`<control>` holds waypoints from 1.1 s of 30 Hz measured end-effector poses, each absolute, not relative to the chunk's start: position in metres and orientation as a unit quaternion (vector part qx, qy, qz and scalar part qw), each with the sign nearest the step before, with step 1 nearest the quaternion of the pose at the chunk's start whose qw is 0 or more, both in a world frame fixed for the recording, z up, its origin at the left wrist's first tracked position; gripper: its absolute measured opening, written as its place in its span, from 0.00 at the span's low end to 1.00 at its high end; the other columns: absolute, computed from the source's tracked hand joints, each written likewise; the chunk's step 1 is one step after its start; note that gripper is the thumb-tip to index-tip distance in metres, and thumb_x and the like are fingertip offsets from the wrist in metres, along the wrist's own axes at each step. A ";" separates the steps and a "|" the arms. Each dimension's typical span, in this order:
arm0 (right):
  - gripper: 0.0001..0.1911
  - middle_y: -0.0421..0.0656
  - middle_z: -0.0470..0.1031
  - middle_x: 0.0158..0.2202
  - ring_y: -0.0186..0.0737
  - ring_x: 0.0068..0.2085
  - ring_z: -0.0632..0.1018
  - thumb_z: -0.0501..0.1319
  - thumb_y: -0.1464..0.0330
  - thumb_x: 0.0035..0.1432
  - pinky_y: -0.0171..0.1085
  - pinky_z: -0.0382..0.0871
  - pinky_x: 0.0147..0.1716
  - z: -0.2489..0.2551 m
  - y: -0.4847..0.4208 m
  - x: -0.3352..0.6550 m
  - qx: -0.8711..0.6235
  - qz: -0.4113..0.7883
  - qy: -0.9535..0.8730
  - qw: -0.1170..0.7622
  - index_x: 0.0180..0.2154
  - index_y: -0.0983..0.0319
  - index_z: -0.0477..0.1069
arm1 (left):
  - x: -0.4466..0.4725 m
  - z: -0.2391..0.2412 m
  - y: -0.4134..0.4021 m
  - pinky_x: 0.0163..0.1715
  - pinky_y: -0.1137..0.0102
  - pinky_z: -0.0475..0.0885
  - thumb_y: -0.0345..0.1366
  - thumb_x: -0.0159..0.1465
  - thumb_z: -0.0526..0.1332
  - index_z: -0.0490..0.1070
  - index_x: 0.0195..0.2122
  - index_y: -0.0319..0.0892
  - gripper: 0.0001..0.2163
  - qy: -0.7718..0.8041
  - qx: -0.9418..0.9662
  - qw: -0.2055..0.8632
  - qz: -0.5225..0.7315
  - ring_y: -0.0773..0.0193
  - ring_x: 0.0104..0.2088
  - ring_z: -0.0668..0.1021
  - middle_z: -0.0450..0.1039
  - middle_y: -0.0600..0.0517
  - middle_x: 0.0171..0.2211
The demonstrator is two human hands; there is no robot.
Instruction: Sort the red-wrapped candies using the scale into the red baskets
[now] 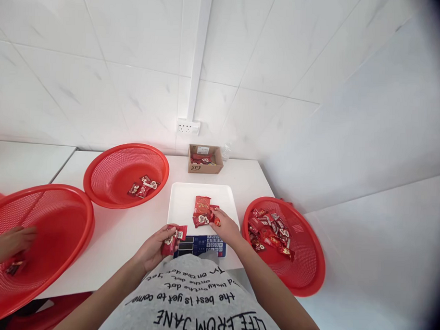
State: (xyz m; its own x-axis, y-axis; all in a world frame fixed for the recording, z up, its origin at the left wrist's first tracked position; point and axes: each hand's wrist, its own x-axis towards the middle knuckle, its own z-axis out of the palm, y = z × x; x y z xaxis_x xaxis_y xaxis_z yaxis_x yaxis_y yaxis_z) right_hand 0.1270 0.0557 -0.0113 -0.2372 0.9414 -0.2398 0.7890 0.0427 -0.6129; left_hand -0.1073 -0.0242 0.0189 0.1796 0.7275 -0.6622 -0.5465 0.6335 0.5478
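In my left hand (153,247), closed fingers hold a few small red candy packets (169,243) over the front left of a digital scale. My right hand (225,228) is closed at the right side of several red packets (202,205) lying on the scale's white tray (183,197). Its fingertips pinch a packet at the edge of this pile, and part of that packet is hidden. Below the tray, the blue keypad (212,243) of the scale shows between my forearms.
On my right stands a red basket (313,250) with many red packets. A red basket (109,168) at back left holds several. Another person's hand (17,239) reaches into a red basket (83,223) at far left. A cardboard box (205,169) with packets stands near the wall.
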 end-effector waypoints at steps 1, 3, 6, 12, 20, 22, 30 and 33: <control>0.26 0.44 0.59 0.59 0.45 0.56 0.64 0.58 0.65 0.50 0.43 0.59 0.53 -0.010 0.051 0.127 -0.607 0.353 -0.697 0.143 0.52 0.58 0.64 | -0.106 0.019 -0.024 0.23 0.77 0.70 0.34 0.55 0.62 0.66 0.35 0.40 0.08 0.487 0.100 0.761 0.416 0.72 0.21 0.73 0.69 0.55 0.25; 0.24 0.45 0.65 0.54 0.44 0.48 0.71 0.59 0.62 0.50 0.41 0.67 0.44 -0.005 0.039 0.124 -0.612 0.439 -0.631 0.188 0.50 0.57 0.66 | -0.104 0.022 -0.023 0.21 0.77 0.68 0.37 0.54 0.63 0.66 0.34 0.41 0.10 0.491 0.134 0.755 0.413 0.73 0.19 0.71 0.68 0.56 0.24; 0.25 0.46 0.72 0.45 0.35 0.29 0.75 0.59 0.55 0.50 0.33 0.67 0.22 0.001 0.017 0.116 -0.567 0.653 -0.453 0.214 0.49 0.56 0.65 | -0.096 0.032 -0.019 0.19 0.78 0.63 0.43 0.54 0.63 0.65 0.32 0.41 0.12 0.490 0.245 0.742 0.387 0.74 0.18 0.68 0.66 0.58 0.22; 0.30 0.46 0.74 0.40 0.40 0.38 0.75 0.54 0.47 0.51 0.37 0.69 0.34 0.000 -0.011 0.093 -0.349 0.865 -0.231 0.277 0.51 0.59 0.63 | -0.068 0.049 -0.013 0.29 0.73 0.65 0.42 0.60 0.53 0.67 0.39 0.43 0.11 0.489 0.585 0.590 0.264 0.67 0.28 0.71 0.70 0.55 0.27; 0.30 0.45 0.73 0.43 0.40 0.50 0.69 0.60 0.47 0.44 0.40 0.61 0.50 -0.009 -0.012 0.088 -0.300 0.851 -0.252 0.350 0.45 0.59 0.69 | -0.055 0.031 -0.009 0.45 0.59 0.65 0.39 0.63 0.51 0.66 0.48 0.44 0.15 0.475 0.816 0.237 0.230 0.56 0.43 0.69 0.68 0.46 0.43; 0.27 0.45 0.73 0.43 0.40 0.50 0.69 0.63 0.52 0.44 0.40 0.60 0.51 -0.007 -0.009 0.089 -0.297 0.851 -0.269 0.339 0.44 0.60 0.69 | -0.055 0.027 -0.007 0.46 0.58 0.65 0.37 0.63 0.50 0.66 0.49 0.45 0.15 0.493 0.800 0.230 0.252 0.57 0.45 0.68 0.65 0.46 0.45; 0.20 0.44 0.76 0.35 0.42 0.42 0.75 0.67 0.61 0.44 0.42 0.63 0.46 -0.002 -0.006 0.081 -0.351 0.851 -0.215 0.327 0.40 0.62 0.71 | -0.060 0.015 -0.006 0.53 0.60 0.61 0.35 0.64 0.47 0.66 0.49 0.45 0.15 0.536 0.684 0.383 0.314 0.59 0.52 0.65 0.65 0.48 0.49; 0.18 0.43 0.76 0.32 0.41 0.37 0.76 0.68 0.62 0.43 0.40 0.65 0.43 -0.002 -0.006 0.081 -0.373 0.845 -0.217 0.316 0.38 0.62 0.71 | -0.060 0.015 -0.007 0.53 0.61 0.61 0.39 0.64 0.47 0.65 0.50 0.44 0.15 0.538 0.625 0.474 0.308 0.60 0.51 0.67 0.67 0.48 0.49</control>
